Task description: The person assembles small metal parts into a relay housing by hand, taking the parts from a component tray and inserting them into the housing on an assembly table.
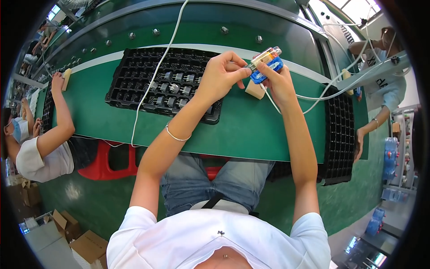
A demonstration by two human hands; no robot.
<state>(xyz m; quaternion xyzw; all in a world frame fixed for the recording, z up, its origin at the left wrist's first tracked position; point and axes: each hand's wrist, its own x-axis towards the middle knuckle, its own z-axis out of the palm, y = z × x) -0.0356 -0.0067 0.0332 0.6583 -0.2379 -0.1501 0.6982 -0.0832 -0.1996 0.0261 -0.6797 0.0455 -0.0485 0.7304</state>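
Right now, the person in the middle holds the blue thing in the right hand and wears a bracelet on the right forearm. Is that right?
Not quite. The head view shows the bracelet on the left forearm. The right hand does hold the blue thing.

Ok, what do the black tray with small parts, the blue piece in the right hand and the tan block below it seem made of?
Black tray: likely moulded plastic, glossy, from highlights along its pockets.
Blue piece: probably hard plastic; smooth-looking, saturated colour, partly covered.
Tan block: wood or dense foam; its plain matte face leaves it open.
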